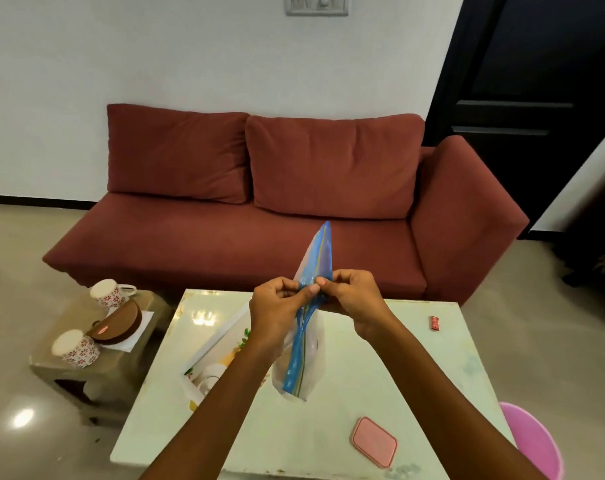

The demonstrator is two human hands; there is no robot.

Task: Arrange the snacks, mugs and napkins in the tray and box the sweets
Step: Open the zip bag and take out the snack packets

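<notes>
Head view: both hands' grip (314,287) clamped on zip bag (306,344) seal, above table (415,362).

Above the table (415,368) middle, between both hands: a zip bag (308,341). Near the front right corner, a lid (374,442); by the right edge, a sweet (435,322). Left, on a stool (51,368): two mugs (111,293), a round box (118,325) between.

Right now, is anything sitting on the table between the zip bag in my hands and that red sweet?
Nothing visible. Both hands, left hand and right hand, pinch the zip bag above the table. The red sweet lies alone to the right, bare tabletop between. The pink lid sits nearer you, off that line.
</notes>
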